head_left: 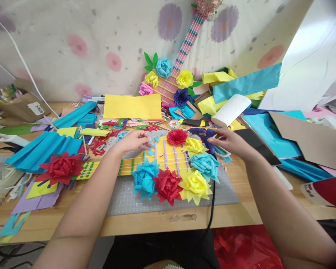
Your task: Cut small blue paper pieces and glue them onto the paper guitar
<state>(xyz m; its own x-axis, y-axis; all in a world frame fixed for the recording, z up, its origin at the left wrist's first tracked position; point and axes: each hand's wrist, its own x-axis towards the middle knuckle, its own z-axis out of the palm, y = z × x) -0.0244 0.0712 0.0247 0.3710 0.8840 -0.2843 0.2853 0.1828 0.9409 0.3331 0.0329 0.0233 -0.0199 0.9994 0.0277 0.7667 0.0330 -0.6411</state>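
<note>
A yellow paper guitar with purple strips and white strings lies on a grey cutting mat. Red, yellow and blue paper flowers sit round its body, among them a red flower at the near edge and a blue flower on the right. Above the guitar's upper left side, my left hand is closed in a pinch, with a small light-blue paper piece at its fingertips. My right hand has its fingers at the back and handle of a dark blue glue gun, which points left.
Behind stand a pink paper guitar and a yellow sheet. Blue crepe paper and paper scraps crowd the left. Cardboard, a white roll and a red-white cup are rightward. A black cord hangs over the table edge.
</note>
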